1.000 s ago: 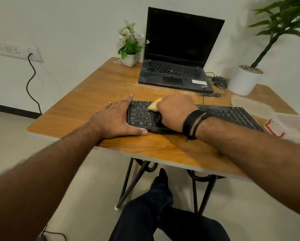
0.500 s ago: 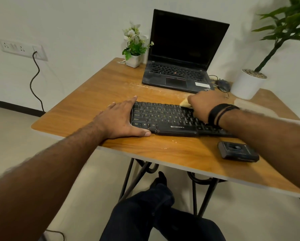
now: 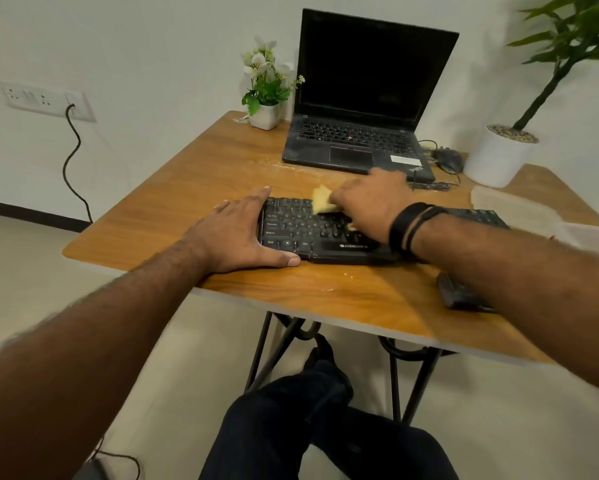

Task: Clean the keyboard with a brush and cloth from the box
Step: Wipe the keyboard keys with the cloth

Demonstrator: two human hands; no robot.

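A black keyboard (image 3: 301, 230) lies across the wooden table (image 3: 187, 188). My left hand (image 3: 237, 235) rests flat against the keyboard's left end, fingers straight, thumb along its front edge. My right hand (image 3: 367, 202) presses a yellow cloth (image 3: 321, 199) onto the keys left of the keyboard's middle, fingers curled over it; only a corner of the cloth shows. A clear plastic box (image 3: 592, 233) and its lid (image 3: 509, 204) sit at the right edge. No brush is in sight.
An open black laptop (image 3: 357, 147) stands behind the keyboard, with a mouse (image 3: 449, 159) and cable beside it. A small flower pot (image 3: 265, 116) and a large white planter (image 3: 500, 155) sit at the back. A small black device (image 3: 459, 292) lies near the front edge.
My right hand swept the cloth from the keyboard's left part to the right, then back to the left. My left hand stayed at the keyboard's left end.
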